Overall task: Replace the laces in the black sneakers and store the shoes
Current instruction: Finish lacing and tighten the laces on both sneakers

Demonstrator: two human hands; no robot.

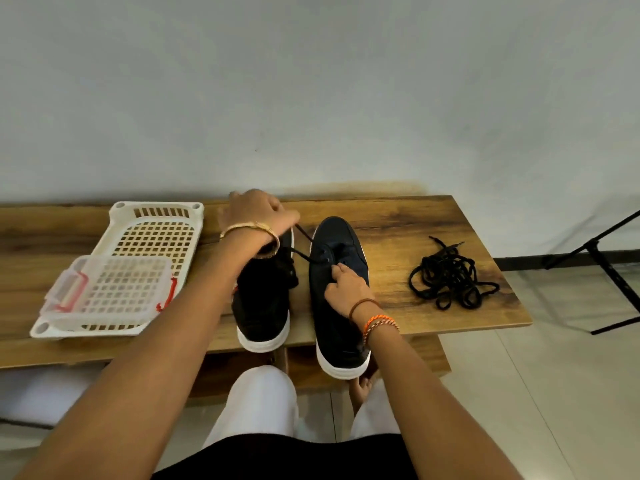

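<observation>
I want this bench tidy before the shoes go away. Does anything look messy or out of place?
The loose black laces lie in a tangled heap on the wooden bench, right of the two black sneakers. The right black sneaker has its white heel hanging over the front edge.

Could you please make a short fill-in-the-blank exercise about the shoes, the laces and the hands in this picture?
1. The left hand pulls a lace that runs to the ______ sneaker of the pair.
2. The right hand rests on that sneaker's ______ area.
3. The loose pile of black laces lies on the ______ table.
4. The clear box sits in the white ______.

Missing words: right; eyelet; wooden; basket
</observation>
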